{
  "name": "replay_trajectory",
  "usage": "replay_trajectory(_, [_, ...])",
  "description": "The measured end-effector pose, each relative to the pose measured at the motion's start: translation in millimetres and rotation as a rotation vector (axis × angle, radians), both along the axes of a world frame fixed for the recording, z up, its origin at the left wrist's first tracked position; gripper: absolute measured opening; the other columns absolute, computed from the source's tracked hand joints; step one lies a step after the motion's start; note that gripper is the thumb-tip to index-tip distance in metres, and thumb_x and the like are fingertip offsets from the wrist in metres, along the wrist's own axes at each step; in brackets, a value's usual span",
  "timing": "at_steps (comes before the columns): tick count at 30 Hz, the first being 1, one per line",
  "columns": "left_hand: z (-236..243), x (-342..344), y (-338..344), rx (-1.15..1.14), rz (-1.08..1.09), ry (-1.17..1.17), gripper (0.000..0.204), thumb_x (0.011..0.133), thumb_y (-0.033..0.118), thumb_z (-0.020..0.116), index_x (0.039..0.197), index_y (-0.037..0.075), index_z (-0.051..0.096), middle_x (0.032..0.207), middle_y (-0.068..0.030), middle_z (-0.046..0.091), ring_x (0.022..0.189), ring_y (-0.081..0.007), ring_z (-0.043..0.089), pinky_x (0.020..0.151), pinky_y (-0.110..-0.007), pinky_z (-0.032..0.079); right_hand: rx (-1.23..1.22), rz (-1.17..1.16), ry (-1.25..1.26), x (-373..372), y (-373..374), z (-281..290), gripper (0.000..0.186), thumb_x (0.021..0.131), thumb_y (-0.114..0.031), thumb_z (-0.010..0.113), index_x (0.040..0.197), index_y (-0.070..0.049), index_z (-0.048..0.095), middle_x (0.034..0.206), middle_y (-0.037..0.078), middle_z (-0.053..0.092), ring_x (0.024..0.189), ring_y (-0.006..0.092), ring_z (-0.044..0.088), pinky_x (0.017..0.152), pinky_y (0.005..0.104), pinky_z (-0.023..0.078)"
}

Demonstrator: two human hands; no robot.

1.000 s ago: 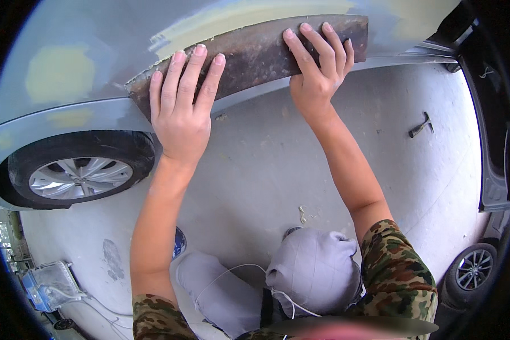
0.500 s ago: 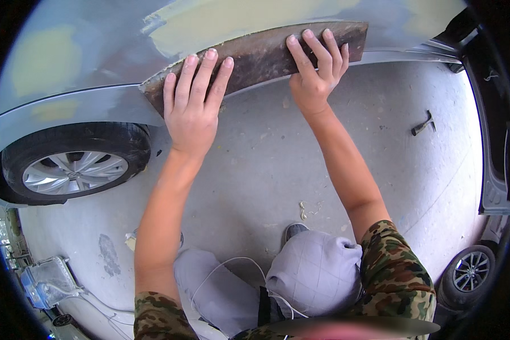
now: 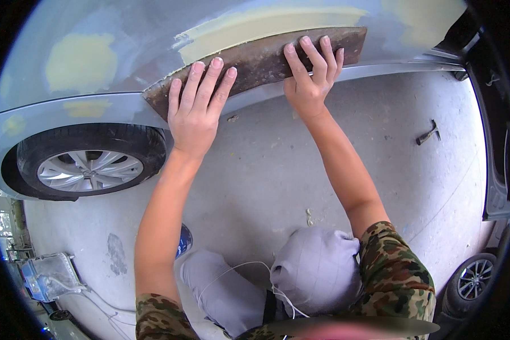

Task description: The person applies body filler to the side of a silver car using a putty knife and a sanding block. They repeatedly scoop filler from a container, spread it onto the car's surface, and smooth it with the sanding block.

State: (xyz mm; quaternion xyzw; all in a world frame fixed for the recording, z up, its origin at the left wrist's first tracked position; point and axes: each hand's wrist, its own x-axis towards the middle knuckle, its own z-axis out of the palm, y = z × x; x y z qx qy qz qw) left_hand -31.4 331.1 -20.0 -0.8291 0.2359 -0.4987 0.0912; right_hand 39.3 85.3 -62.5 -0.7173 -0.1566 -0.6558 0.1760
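A long, dark rust-brown metal putty spreader (image 3: 258,67) lies against the lower side of a grey car body (image 3: 136,42). Its upper edge runs along a pale yellow band of filler (image 3: 266,25). My left hand (image 3: 197,107) grips the blade near its left end, fingers spread over the face. Toward the right end, my right hand (image 3: 314,76) grips it the same way. Both thumbs are out of sight, so I cannot tell how they bear on the blade.
A car wheel (image 3: 90,170) stands at left below the panel. A hammer (image 3: 429,132) lies on the grey concrete floor at right. Beside my left leg is a blue can (image 3: 185,241), partly hidden. A loose wheel (image 3: 473,277) sits lower right, near an open car door (image 3: 498,187).
The spreader has shifted left along the car body, relative to the wheel and filler band. Both hands stay on it. My view has shifted too, and the blue can now shows.
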Motion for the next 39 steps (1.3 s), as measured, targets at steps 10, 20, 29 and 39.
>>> replay_trajectory(10, [-1.6, -36.7, -16.9, -0.015, -0.054, 0.265, 0.056, 0.096, 0.009, 0.058, 0.148, 0.027, 0.066, 0.159, -0.0008, 0.057, 0.146, -0.0266, 0.052, 0.117, -0.052, 0.041, -0.05, -0.075, 0.2, -47.9, -19.5, -17.9, 0.053, 0.078, 0.002, 0.07, 0.118, -0.03, 0.083, 0.131, -0.002, 0.072, 0.134, 0.0267, 0.059, 0.12, 0.0544, 0.029])
replay_trajectory(20, [61.7, -37.7, -21.1, -0.028, -0.009, 0.066, 0.051, 0.099, 0.013, 0.058, 0.147, 0.03, 0.067, 0.157, 0.001, 0.059, 0.143, -0.0249, 0.055, 0.119, -0.051, 0.04, -0.031, -0.068, 0.062, -44.8, -23.0, 53.6, 0.066, 0.075, 0.008, 0.063, 0.121, -0.034, 0.083, 0.134, -0.004, 0.069, 0.135, 0.0241, 0.056, 0.124, 0.0532, 0.023])
replay_trajectory(29, [41.2, -5.7, -20.2, -0.025, 0.019, 0.007, 0.051, 0.1, 0.012, 0.058, 0.146, 0.031, 0.068, 0.156, 0.0034, 0.06, 0.144, -0.0233, 0.054, 0.12, -0.046, 0.038, -0.042, -0.044, 0.036, -20.3, -21.5, 50.1, 0.068, 0.073, 0.009, 0.062, 0.122, -0.034, 0.082, 0.132, -0.006, 0.069, 0.133, 0.0242, 0.056, 0.123, 0.0535, 0.022])
replay_trajectory(39, [4.6, -3.9, -23.0, -0.025, 0.027, 0.029, 0.05, 0.101, 0.016, 0.058, 0.146, 0.033, 0.067, 0.155, 0.0064, 0.06, 0.143, -0.021, 0.054, 0.12, -0.044, 0.038, -0.054, -0.072, 0.094, -19.7, -25.6, 10.1, 0.063, 0.076, 0.008, 0.064, 0.121, -0.033, 0.082, 0.13, -0.006, 0.069, 0.133, 0.0251, 0.056, 0.123, 0.0533, 0.022])
